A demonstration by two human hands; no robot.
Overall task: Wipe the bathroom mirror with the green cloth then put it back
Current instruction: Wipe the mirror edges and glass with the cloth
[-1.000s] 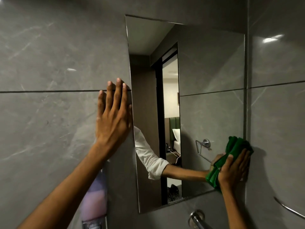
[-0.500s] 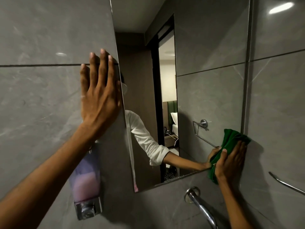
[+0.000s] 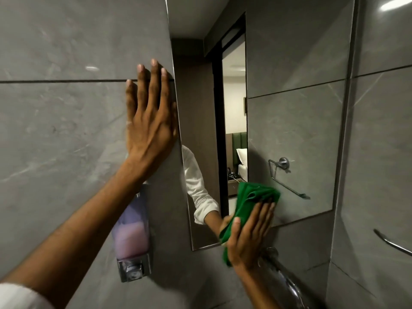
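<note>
At the mirror's lower edge: the right hand presses the green cloth flat against the mirror, palm and fingers spread over the bunched fabric.
Left hand: the left hand lies open and flat on the wall tile just beside the mirror's left edge, gripping nothing, seemingly as a brace.
Stage: wiping is under way; the cloth sits on the bottom strip of the glass, left of its middle.
Done so far: cannot be judged for sure; the glass above the cloth looks clear and streak-free, though a fine film would not show.
Left to do: probably the rest of the bottom strip, then returning the cloth; its resting place is not in view.
Mirror: tall, frameless rectangle, hard and glossy, with a thin dark edge set flush into the tile.
Cloth: soft, thick, deep green, folded into a pad with loose folds sticking out above the fingers.
Wall: large grey stone-look tiles, smooth, faintly veined, with thin dark joints.
Below and left of the mirror: a soap dispenser with a translucent body, pinkish liquid and a metal base.
Below the mirror: a curved chrome pipe, shiny.
</note>
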